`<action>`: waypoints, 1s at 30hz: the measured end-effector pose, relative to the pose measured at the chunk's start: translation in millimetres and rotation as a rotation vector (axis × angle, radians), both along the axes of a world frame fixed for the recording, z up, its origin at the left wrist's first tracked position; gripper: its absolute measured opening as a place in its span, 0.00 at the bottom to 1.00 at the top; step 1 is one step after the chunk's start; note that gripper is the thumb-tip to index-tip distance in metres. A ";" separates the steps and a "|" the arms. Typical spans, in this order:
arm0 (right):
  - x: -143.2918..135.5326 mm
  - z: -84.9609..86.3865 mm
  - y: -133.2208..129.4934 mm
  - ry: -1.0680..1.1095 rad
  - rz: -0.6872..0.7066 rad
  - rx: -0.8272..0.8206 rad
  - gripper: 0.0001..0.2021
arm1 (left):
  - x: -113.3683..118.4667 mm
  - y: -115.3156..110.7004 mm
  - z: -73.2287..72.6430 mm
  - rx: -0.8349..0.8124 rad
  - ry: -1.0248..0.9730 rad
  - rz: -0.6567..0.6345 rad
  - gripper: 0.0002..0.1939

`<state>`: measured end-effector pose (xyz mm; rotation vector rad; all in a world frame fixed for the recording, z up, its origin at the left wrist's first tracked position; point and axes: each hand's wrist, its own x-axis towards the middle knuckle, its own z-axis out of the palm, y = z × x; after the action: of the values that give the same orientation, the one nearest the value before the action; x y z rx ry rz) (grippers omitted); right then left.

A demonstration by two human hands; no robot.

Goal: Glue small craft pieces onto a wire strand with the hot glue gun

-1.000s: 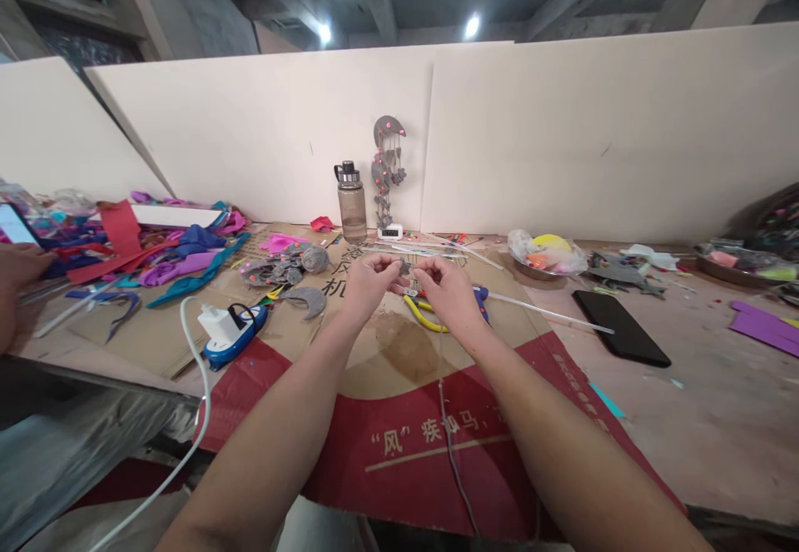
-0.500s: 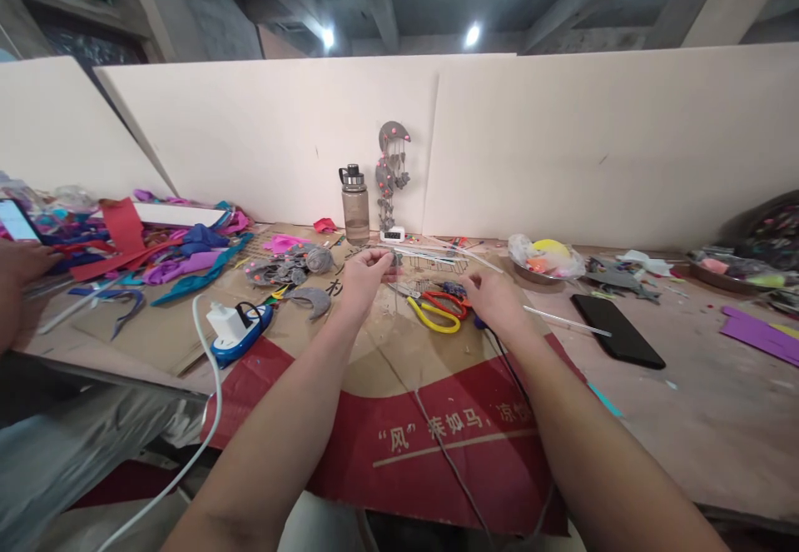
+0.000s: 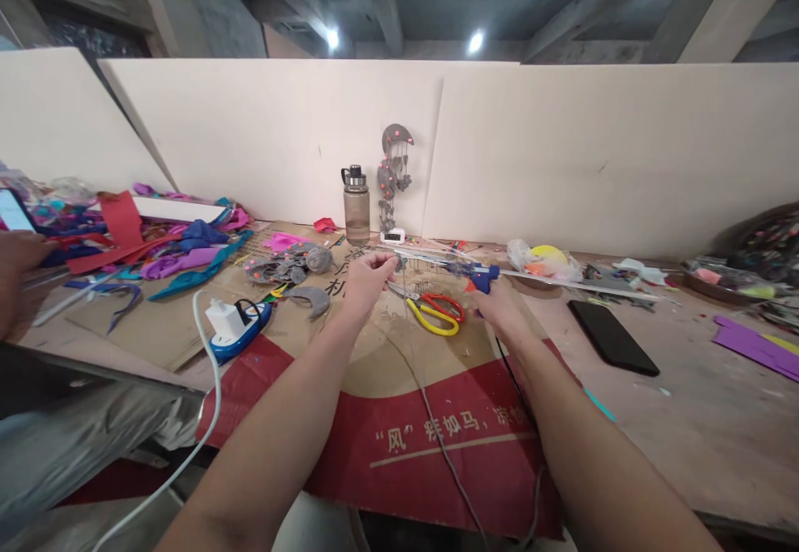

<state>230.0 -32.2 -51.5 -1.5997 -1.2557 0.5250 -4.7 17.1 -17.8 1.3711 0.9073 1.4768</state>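
Note:
My right hand is closed round a blue glue gun, whose nozzle points left. A long clear glue stick sticks out of the gun's back to the right. My left hand is pinched on a small grey piece with a grey yarn trailing down from it. Between the hands lie scissors with yellow handles and a red-handled tool on the cardboard. A grey crescent lies left of my left hand.
A bottle and a grey hanging ornament stand at the back. Left are a blue power strip, coloured felt scraps and another person's hand. A black phone lies right.
My right hand has taken hold of the glue gun and raised it, its glue stick lifting with it. My left hand has barely moved.

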 end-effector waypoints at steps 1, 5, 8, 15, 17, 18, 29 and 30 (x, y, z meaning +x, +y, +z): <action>-9.0 7.3 -4.5 0.084 0.022 -0.008 0.09 | 0.1 0.3 -0.6 0.002 0.007 0.000 0.11; -46.0 32.0 -24.7 0.249 0.224 0.097 0.12 | -0.4 0.5 -0.8 -0.006 0.024 0.006 0.11; -60.7 37.1 -34.4 0.189 0.330 0.198 0.13 | -0.7 -0.4 0.5 -0.012 0.035 0.017 0.11; -63.9 34.4 -41.8 -0.153 0.330 0.248 0.11 | -1.9 0.0 0.9 -0.035 0.036 0.051 0.13; -64.8 35.4 -43.3 -0.205 0.316 0.248 0.13 | -2.4 0.8 0.1 -0.025 0.046 0.055 0.13; -65.3 35.9 -43.9 -0.227 0.307 0.247 0.14 | -2.7 1.2 -0.5 -0.017 0.050 0.056 0.13; -69.0 42.1 -45.5 -0.383 0.240 0.257 0.15 | -2.6 0.1 -0.4 0.005 0.080 0.048 0.12; -69.5 42.3 -45.6 -0.389 0.234 0.252 0.15 | -2.6 -0.2 -0.2 0.003 0.087 0.050 0.11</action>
<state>160.5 -77.8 -9.3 -1.3884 -1.7412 0.1876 -7.3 16.9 -18.0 1.4330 1.0009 1.4660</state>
